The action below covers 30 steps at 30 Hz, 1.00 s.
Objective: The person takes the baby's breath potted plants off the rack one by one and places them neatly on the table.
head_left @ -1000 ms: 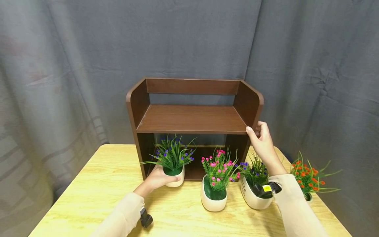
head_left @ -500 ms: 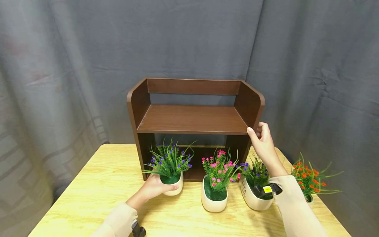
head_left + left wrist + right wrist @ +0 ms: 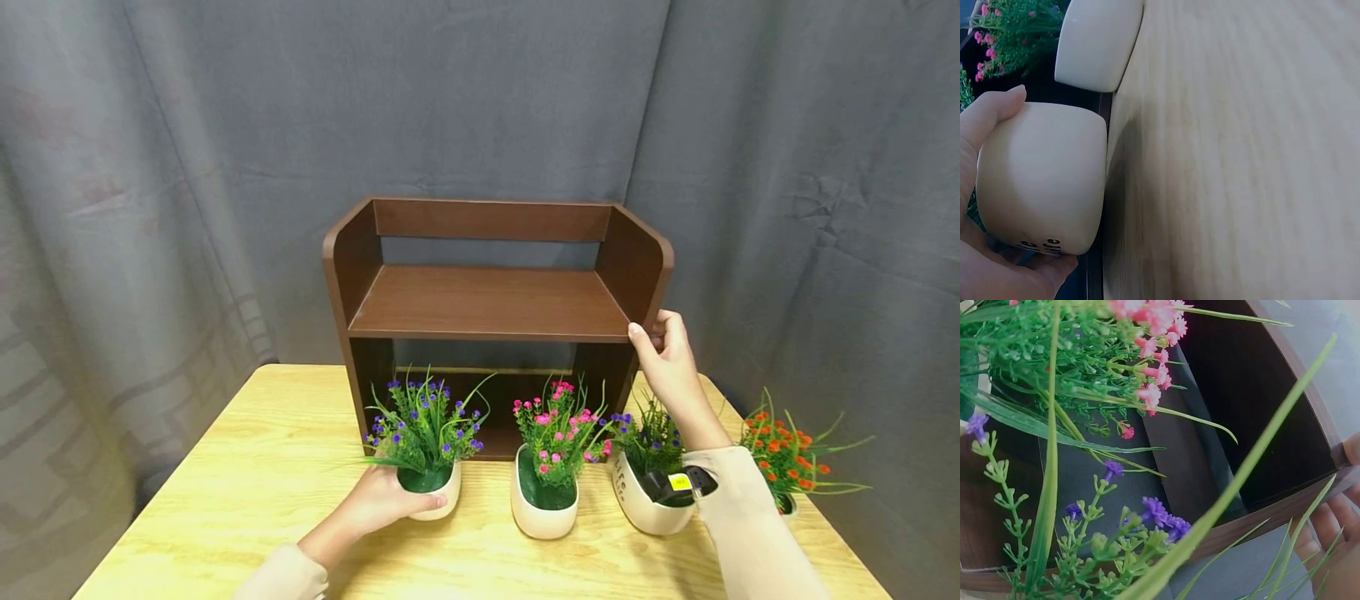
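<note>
My left hand [image 3: 375, 502] grips a white pot with purple flowers [image 3: 423, 429], thumb over its front side. The left wrist view shows the white pot [image 3: 1044, 175] between thumb and fingers, with dark lettering low on its wall. This plant is in front of the left part of a brown two-tier shelf [image 3: 487, 302]. At the shelf's right side panel, my right hand [image 3: 671, 371] holds the edge, its thumb at the front corner of the upper board and its fingers behind the panel. Those fingers [image 3: 1329, 519] also show at the panel in the right wrist view.
A potted plant with pink flowers [image 3: 546, 521] stands before the shelf's middle. To its right is another purple-flowered pot [image 3: 648, 517], partly behind my right forearm. An orange-flowered plant [image 3: 780, 454] stands near the right edge of the wooden table [image 3: 225, 467]. Grey curtains [image 3: 510, 100] hang behind.
My left hand has drawn the purple-flowered pot away from the shelf's lower opening, toward me and slightly left. My right hand has kept its hold on the shelf's side.
</note>
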Tool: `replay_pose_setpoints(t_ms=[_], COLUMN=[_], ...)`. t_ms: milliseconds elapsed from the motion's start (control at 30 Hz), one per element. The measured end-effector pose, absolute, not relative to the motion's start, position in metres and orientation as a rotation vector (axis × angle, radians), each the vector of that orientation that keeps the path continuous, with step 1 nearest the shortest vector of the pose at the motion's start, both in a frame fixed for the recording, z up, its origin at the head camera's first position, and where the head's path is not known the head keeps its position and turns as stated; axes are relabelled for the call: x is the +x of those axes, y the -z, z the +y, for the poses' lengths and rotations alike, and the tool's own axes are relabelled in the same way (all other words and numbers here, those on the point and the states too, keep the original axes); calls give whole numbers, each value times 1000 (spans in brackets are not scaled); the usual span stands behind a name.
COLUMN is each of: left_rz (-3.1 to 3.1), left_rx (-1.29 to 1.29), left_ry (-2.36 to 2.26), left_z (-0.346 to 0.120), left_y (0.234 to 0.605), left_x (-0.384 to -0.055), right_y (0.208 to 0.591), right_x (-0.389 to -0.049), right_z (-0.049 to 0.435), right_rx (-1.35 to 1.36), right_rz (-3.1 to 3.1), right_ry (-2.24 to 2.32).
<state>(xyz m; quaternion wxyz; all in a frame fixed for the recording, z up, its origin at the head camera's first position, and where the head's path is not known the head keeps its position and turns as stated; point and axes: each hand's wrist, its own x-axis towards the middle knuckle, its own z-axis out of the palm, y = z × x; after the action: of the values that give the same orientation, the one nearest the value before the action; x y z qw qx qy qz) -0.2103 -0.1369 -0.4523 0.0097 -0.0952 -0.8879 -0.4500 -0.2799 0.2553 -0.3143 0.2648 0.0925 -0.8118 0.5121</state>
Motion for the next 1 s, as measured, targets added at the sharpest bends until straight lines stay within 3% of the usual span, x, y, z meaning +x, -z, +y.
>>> replay_pose_setpoints(t_ms=[367,1000], left_rz=[-2829,-2843], left_rx=[-339,-350], left_ry=[1268,1262], left_z=[-145,-149], left_y=[454,460], left_x=[-189,-188], right_y=[314,316], right_x=[-280,-282], right_z=[257,256], right_rx=[258,250], right_rz=[-2197,-2181], right_ry=[-1354,-1359])
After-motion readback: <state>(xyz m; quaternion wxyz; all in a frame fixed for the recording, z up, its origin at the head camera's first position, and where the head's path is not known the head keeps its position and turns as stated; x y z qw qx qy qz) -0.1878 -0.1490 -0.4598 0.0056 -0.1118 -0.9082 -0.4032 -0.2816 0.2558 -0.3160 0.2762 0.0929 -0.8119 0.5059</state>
